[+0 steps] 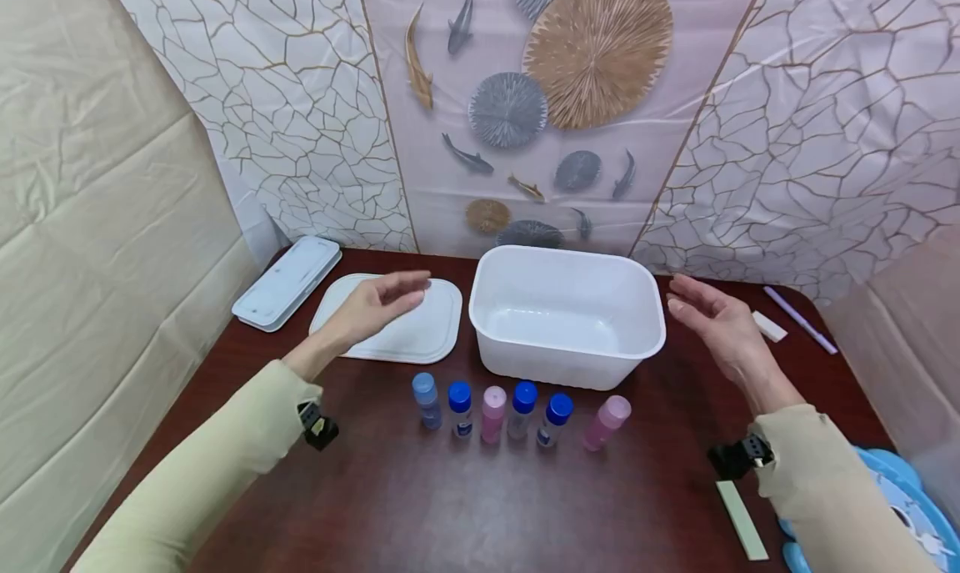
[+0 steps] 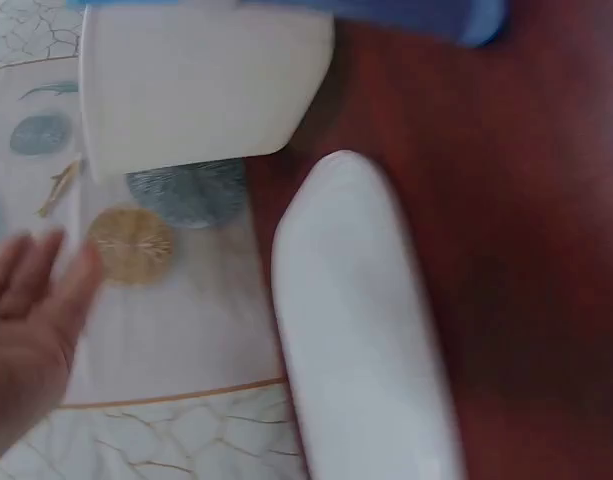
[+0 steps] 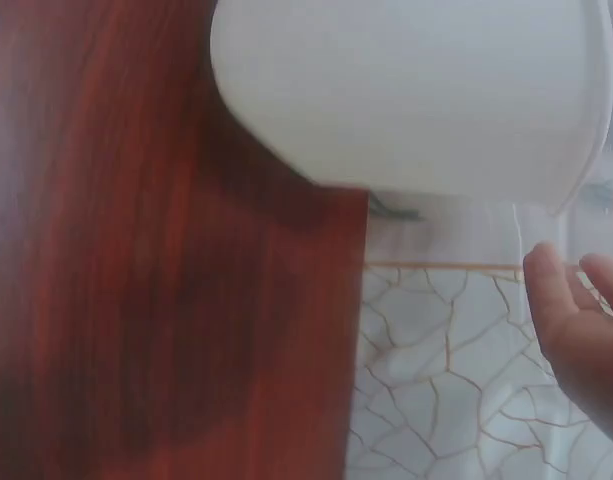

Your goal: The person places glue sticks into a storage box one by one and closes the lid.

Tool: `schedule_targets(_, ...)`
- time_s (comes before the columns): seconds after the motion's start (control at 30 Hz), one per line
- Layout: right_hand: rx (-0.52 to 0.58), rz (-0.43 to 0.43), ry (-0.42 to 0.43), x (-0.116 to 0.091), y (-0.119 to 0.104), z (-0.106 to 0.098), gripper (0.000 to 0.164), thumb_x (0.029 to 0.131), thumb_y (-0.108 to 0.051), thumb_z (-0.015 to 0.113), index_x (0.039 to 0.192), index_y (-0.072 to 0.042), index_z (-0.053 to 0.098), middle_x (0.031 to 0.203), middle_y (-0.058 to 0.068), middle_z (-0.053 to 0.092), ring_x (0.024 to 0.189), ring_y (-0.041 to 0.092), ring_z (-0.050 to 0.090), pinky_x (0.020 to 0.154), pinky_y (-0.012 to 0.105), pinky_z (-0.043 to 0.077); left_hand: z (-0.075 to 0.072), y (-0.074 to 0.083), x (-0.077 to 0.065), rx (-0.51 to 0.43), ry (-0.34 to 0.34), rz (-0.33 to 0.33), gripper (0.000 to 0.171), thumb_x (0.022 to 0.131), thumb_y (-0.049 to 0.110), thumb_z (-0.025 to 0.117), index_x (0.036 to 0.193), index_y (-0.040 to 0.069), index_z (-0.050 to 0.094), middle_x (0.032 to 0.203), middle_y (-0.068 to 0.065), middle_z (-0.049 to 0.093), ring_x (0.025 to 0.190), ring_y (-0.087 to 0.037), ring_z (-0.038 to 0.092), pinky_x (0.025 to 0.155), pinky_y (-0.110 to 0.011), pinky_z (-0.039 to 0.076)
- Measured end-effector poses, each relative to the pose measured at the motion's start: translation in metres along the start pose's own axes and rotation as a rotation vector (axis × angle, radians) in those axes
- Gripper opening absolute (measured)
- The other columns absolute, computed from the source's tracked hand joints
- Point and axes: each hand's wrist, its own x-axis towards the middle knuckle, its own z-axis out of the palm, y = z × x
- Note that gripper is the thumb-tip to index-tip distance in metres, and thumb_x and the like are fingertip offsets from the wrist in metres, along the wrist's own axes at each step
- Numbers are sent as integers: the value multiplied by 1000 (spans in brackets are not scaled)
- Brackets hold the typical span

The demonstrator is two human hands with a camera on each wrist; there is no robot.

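Observation:
A white plastic tub (image 1: 555, 356) stands at the back middle of the table, its inside bare. My left hand (image 1: 378, 308) hovers over a flat white lid (image 1: 427, 339) left of the tub, fingers extended and holding nothing. To the tub's right my right hand (image 1: 716, 331) is raised near the rim, fingers relaxed, nothing in it. In front of the tub several small capped bottles stand in a row: a light blue bottle (image 1: 427, 402), clear ones with dark blue caps such as this bottle (image 1: 461, 410), a pink bottle (image 1: 492, 414) and another pink bottle (image 1: 606, 423) farther right.
A white flat case (image 1: 288, 281) lies at the back left. On the right are a purple stick (image 1: 801, 319), a small white block (image 1: 769, 327), a pale green strip (image 1: 741, 521) and a blue object (image 1: 926, 506) partly behind my right sleeve. A patterned curtain (image 1: 517, 181) hangs behind the table.

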Motion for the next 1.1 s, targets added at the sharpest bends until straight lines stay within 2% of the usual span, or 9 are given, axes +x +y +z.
schedule_targets(0.07, 142, 4, -25, -1, 2, 4, 64, 91, -11, 62, 142, 10, 29, 113, -18, 60, 95, -14, 57, 80, 4, 43, 3, -6, -11, -177, -69, -7, 45, 96, 19, 55, 136, 0, 46, 136, -19, 51, 123, -23, 52, 98, -31, 46)
schedule_targets(0.2, 273, 0, -29, 0, 4, 12, 65, 89, -5, 63, 141, 13, 27, 103, -20, 63, 95, -10, 59, 79, 5, 45, 8, -20, -29, -362, -199, 6, 43, 94, 4, 53, 134, -9, 43, 134, -25, 50, 118, -16, 56, 95, -28, 48)
schedule_targets(0.4, 247, -14, 11, 1, 3, 19, 64, 89, -3, 63, 139, 14, 28, 102, -23, 62, 94, -10, 58, 78, 4, 45, 13, -37, -46, -471, -366, 43, 59, 88, 13, 66, 132, -15, 38, 129, -7, 58, 119, -16, 55, 100, -30, 44)
schedule_targets(0.5, 236, -12, 26, 2, 2, 21, 64, 88, -2, 63, 139, 14, 28, 101, -24, 62, 94, -9, 56, 77, 4, 45, 16, -40, -49, -487, -410, 31, 63, 85, 14, 70, 131, -15, 39, 130, -14, 55, 121, -17, 54, 102, -29, 42)
schedule_targets(0.67, 244, -7, 65, 1, 1, 22, 61, 88, 1, 61, 138, 16, 28, 98, -24, 62, 91, -9, 57, 74, 4, 46, 24, -44, -46, -450, -435, 4, 60, 82, 12, 73, 128, -12, 43, 133, -34, 43, 119, -16, 55, 101, -29, 44)
schedule_targets(0.77, 252, 1, 81, -1, 0, 22, 60, 88, 2, 61, 137, 17, 29, 95, -24, 63, 88, -10, 58, 72, 4, 47, 28, -46, -44, -445, -445, -11, 56, 81, 8, 73, 125, -12, 45, 131, -36, 43, 116, -17, 57, 99, -30, 45)
schedule_targets(0.87, 225, 31, 86, -1, -2, 23, 60, 88, 0, 61, 137, 16, 30, 94, -24, 63, 85, -10, 60, 71, 5, 47, 31, -48, -45, -443, -435, -19, 52, 81, 4, 73, 122, -13, 47, 124, -29, 52, 112, -17, 60, 98, -29, 46)
schedule_targets(0.97, 125, 70, 87, 0, -3, 25, 58, 90, -5, 61, 138, 12, 33, 102, -21, 62, 85, -12, 58, 72, 5, 47, 34, -50, -47, -437, -418, -16, 51, 80, 2, 72, 121, -16, 47, 114, -14, 61, 106, -14, 62, 95, -27, 48)
schedule_targets(1.1, 53, 94, 82, 3, -3, 29, 56, 91, -7, 59, 139, 10, 34, 109, -17, 61, 85, -13, 57, 73, 5, 47, 39, -51, -51, -450, -391, -10, 51, 80, 1, 72, 119, -20, 46, 105, -2, 64, 98, -11, 63, 89, -25, 51)
